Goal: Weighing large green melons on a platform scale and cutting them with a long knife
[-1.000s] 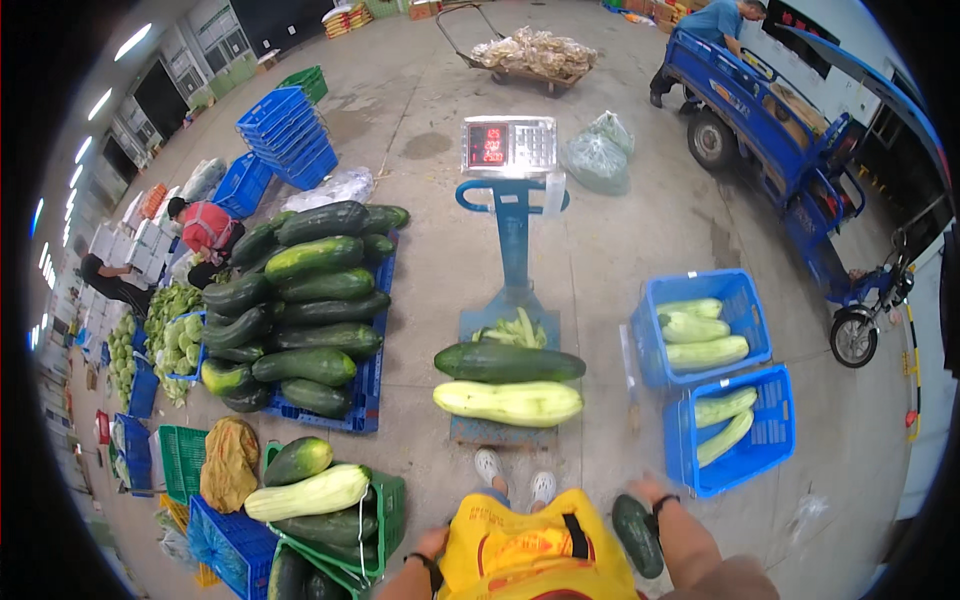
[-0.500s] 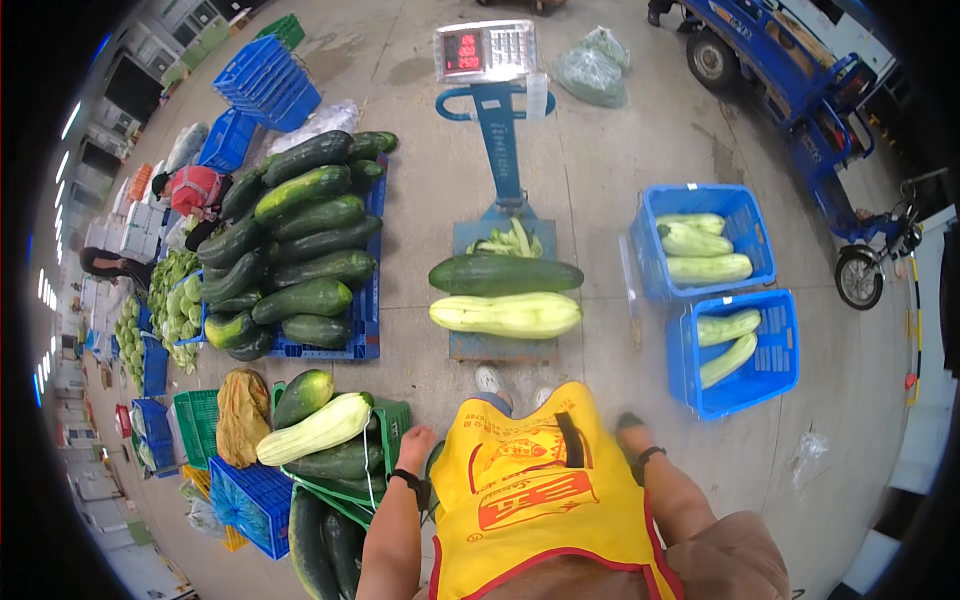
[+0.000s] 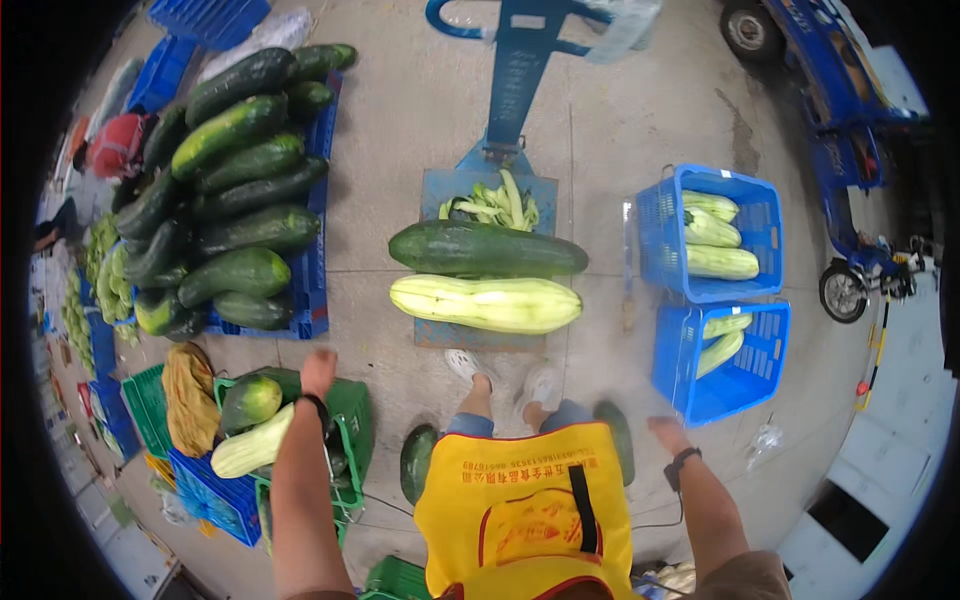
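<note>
My left hand point(image 3: 319, 372) is over the inner edge of the green crate point(image 3: 352, 405), fingers loosely bent, with nothing visible in it. In that crate a pale green gourd point(image 3: 250, 447) lies beside a dark green one point(image 3: 250, 402). My right hand point(image 3: 668, 433) hangs below the nearer blue crate point(image 3: 668, 375), apart from it, fingers partly curled and seemingly bare. On the platform scale point(image 3: 432, 200) ahead rest a long dark green gourd point(image 3: 488, 248), a pale green one point(image 3: 487, 303) and some peelings point(image 3: 497, 205). Dark green rounded shapes, probably gourds, show either side of my yellow apron point(image 3: 530, 500).
A heap of dark green gourds point(image 3: 240, 165) sits on a blue pallet point(image 3: 318, 240) at left. The farther blue crate point(image 3: 660, 240) holds pale gourds, as does the nearer one. A blue cargo tricycle point(image 3: 840, 180) stands at far right. Someone in red point(image 3: 118, 145) is at far left.
My hands have moved apart, the left toward the green crate and the right outward to the right. The view has shifted, and the scale's display has left the picture.
</note>
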The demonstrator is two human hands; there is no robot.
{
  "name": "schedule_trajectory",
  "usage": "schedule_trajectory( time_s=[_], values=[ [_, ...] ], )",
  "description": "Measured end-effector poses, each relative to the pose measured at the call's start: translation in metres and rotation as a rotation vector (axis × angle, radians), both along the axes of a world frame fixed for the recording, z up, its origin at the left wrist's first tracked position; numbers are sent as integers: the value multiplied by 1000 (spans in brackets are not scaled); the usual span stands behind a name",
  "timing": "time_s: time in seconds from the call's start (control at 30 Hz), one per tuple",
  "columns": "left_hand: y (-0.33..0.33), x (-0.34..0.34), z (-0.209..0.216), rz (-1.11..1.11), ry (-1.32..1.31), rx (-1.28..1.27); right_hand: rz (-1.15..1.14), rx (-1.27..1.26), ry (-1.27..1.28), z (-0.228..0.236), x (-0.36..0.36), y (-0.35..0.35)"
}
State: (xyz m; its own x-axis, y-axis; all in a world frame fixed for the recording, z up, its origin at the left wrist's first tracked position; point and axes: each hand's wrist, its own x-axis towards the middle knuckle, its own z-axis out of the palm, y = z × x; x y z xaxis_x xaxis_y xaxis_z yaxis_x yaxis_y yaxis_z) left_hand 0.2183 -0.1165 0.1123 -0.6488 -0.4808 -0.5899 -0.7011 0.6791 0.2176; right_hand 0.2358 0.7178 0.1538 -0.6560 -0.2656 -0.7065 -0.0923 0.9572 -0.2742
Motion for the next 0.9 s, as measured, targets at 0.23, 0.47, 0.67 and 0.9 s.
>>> schedule_trajectory(
  time_s=[0.23, 0.47, 0.67, 0.9],
  values=[
    [-23, -172, -70, 176, 271, 213, -934, -261, -334, -119, -262, -140],
    [5, -231, -236, 674, 248, 469, -1050, -337, -313, -282, -367, -215],
    [3, -241, -299, 867, 354, 989, -1334, -610, -523, -326, -371, -234],
    [44, -201, -178, 986, 511, 1052, -1283, -594, -53, -149, -317, -221]
  ],
)
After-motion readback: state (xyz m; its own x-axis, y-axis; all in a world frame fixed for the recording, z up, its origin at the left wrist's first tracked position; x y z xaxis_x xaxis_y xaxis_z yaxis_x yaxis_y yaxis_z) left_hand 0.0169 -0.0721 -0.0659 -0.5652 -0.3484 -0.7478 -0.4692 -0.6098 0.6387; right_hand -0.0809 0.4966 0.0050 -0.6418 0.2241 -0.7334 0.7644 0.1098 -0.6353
